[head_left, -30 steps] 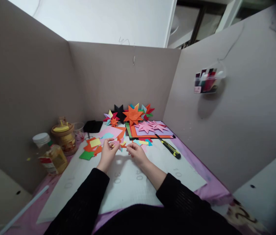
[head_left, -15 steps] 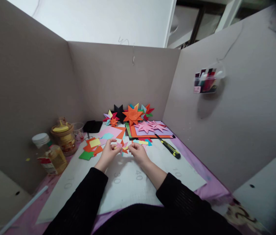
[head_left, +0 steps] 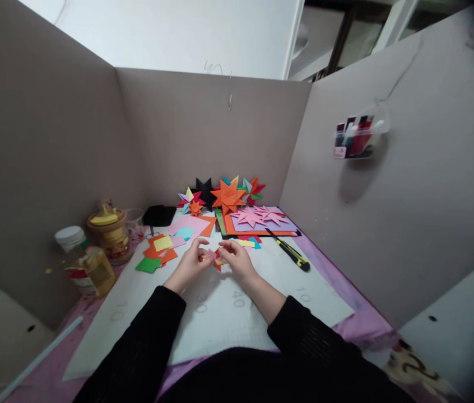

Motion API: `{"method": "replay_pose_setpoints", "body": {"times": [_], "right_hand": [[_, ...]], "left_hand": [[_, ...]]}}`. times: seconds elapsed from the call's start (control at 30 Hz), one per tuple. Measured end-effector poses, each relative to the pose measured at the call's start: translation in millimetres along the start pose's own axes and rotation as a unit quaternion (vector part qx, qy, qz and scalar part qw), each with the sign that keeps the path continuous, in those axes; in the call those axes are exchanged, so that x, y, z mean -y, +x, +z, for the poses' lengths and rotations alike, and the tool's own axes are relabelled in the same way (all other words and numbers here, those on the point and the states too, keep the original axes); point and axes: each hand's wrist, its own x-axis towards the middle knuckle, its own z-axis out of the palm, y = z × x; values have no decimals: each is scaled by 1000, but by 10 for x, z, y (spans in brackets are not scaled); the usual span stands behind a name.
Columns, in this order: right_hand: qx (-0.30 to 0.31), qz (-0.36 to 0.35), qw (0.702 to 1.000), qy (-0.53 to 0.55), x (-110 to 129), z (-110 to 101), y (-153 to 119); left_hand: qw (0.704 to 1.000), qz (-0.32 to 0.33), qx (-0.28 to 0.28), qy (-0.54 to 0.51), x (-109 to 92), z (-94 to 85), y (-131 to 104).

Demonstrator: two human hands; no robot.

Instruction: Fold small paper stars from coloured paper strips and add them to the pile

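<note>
A small folded paper star (head_left: 217,261) in orange, pink and yellow is held low over the white board (head_left: 220,330). My left hand (head_left: 193,263) pinches its pink left side between thumb and fingers. On the right, my right hand (head_left: 237,258) has thumb and forefinger closed at the star's upper right edge, hiding part of it. Loose orange, yellow and pink papers and a green paper (head_left: 148,265) lie left of my left hand. Right of my right hand are a yellow strip (head_left: 246,243) and a black and yellow cutter (head_left: 289,251).
Finished paper stars, including a large orange one (head_left: 228,197), lean at the back. Pink stars (head_left: 251,216) rest on stacked coloured sheets. Jars (head_left: 89,268) stand at the left. A clear container (head_left: 358,136) hangs on the right wall.
The star has turned and shifted slightly right between my hands. My right hand's fingers have moved up and left over it, and both hands are closer together.
</note>
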Motion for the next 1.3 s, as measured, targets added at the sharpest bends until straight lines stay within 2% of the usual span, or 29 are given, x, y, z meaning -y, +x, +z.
{"method": "replay_pose_setpoints", "body": {"times": [0.17, 0.33, 0.47, 0.53, 0.63, 0.8, 0.9, 1.0, 1.07, 1.2, 1.3], "right_hand": [[8, -20, 999, -28, 42, 14, -32], [61, -20, 994, -87, 133, 32, -75], [61, 6, 998, -25, 125, 19, -64], [74, 29, 997, 9, 96, 4, -44], [102, 47, 994, -14, 60, -14, -23], [75, 71, 994, -27, 72, -22, -23], [50, 89, 995, -7, 94, -28, -14], [33, 99, 995, -7, 112, -32, -3], [32, 97, 995, -6, 124, -33, -2], [38, 100, 994, -3, 130, -36, -9], [37, 112, 993, 1, 98, -44, -2]], "left_hand": [[1000, 14, 11, 25, -24, 43, -33], [998, 22, 5, 67, -43, 78, -53], [998, 22, -1, 60, -34, 72, -40], [1000, 10, -16, 22, -37, 55, -27], [999, -15, -41, -28, -49, 30, -11], [988, -87, -26, -124, -46, -27, 18], [974, -130, -78, -166, -14, -106, 54], [969, -143, -127, -155, 8, -167, 87], [974, -145, -110, -136, 6, -161, 91], [984, -137, -21, -110, -7, -38, 49], [987, -126, -12, -94, 10, 75, 12]]}}
